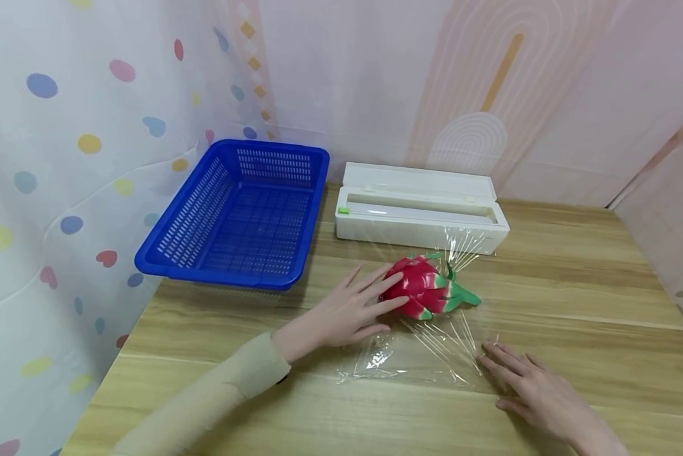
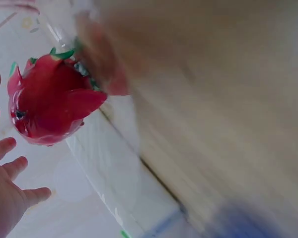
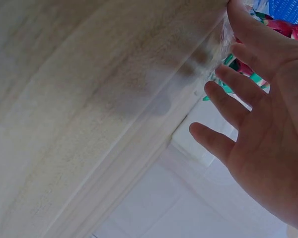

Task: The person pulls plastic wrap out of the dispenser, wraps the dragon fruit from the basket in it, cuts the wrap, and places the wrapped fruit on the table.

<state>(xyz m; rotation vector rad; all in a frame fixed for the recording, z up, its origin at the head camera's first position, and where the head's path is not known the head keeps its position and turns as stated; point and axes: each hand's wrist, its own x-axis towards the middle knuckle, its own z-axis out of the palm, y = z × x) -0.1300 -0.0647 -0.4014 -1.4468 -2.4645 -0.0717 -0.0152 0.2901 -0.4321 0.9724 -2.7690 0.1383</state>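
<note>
A red dragon fruit (image 1: 415, 286) with green tips lies on a clear sheet of plastic wrap (image 1: 427, 358) in front of the white box. My left hand (image 1: 350, 308) has its fingers spread at the fruit's left end. In the left wrist view a small gap shows between those fingers and the dragon fruit (image 2: 49, 101). At the wrap's lower right corner is my right hand (image 1: 538, 389), palm down with fingers extended. Its fingertips meet the edge of the film, which shows creases between them and the fruit. The right hand (image 3: 268, 119) pinches nothing that I can see.
Behind the fruit stands a white wrap dispenser box (image 1: 421, 234), lid raised, with a roll inside and a green slider (image 1: 343, 211) on its edge. A blue plastic basket (image 1: 233, 278) sits at the back left of the wooden table (image 1: 592, 304). Patterned curtains (image 1: 364, 82) surround the table.
</note>
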